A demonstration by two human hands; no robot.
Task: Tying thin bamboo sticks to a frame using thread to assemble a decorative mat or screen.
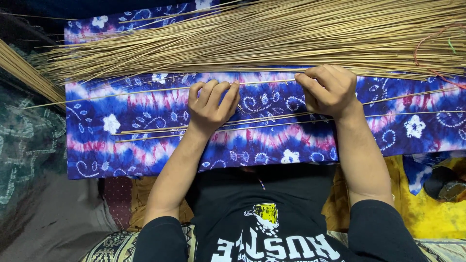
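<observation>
Both hands, left (pixel 211 104) and right (pixel 327 90), were curled, pinching one thin stick (pixel 267 82) over the blue patterned cloth (pixel 121 121) below the stick pile (pixel 242 41); a light, even grip was judged best.

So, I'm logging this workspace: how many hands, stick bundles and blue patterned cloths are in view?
Hands: 2, left hand and right hand, fingers pinching one thin stick
Stick bundles: 2, large bundle across the top, smaller bundle at the left edge
Blue patterned cloth: 1
Total: 5
</observation>
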